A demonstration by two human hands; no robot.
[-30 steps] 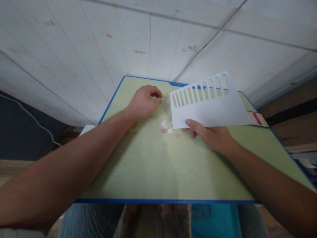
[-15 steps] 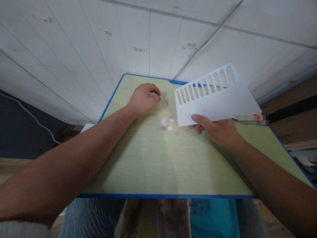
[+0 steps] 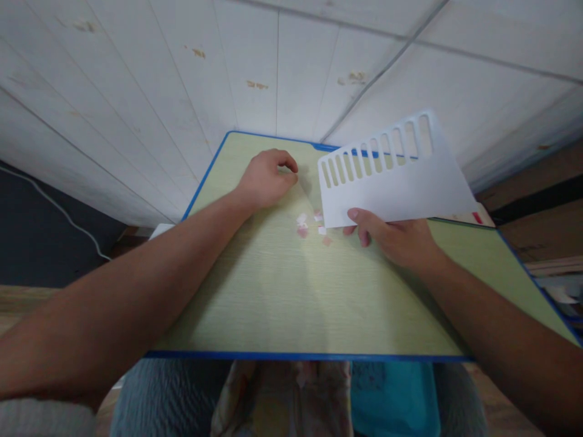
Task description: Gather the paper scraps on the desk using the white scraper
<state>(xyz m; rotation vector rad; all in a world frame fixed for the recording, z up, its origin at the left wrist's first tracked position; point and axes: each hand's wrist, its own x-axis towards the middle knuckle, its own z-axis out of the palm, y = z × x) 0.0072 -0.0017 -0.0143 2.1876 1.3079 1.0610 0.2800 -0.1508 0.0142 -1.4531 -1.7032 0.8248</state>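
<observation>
My right hand (image 3: 392, 237) grips a white card (image 3: 396, 194) by its lower edge, thumb on top and fingers beneath. A row of rounded slots, wider toward the right, runs along the card's upper edge. It is tilted above the table. My left hand (image 3: 271, 177) is closed in a pinch to the left of the card. From its fingertips a faint see-through plastic piece (image 3: 304, 197) slants down; its full outline is hard to make out. Several small white and pink paper bits (image 3: 302, 226) lie between the hands, near the card's lower left corner.
The pale green table (image 3: 273, 291) has a blue rim and stands against white panelling (image 3: 255, 54). A flat item with a red mark (image 3: 477, 217) is partly hidden behind the card. Below the front edge are a patterned cloth (image 3: 277, 400) and a blue tray (image 3: 394, 397).
The white card has shifted slightly left. One white paper bit now lies a little farther right. My left hand has barely moved, and its pinch is kept.
</observation>
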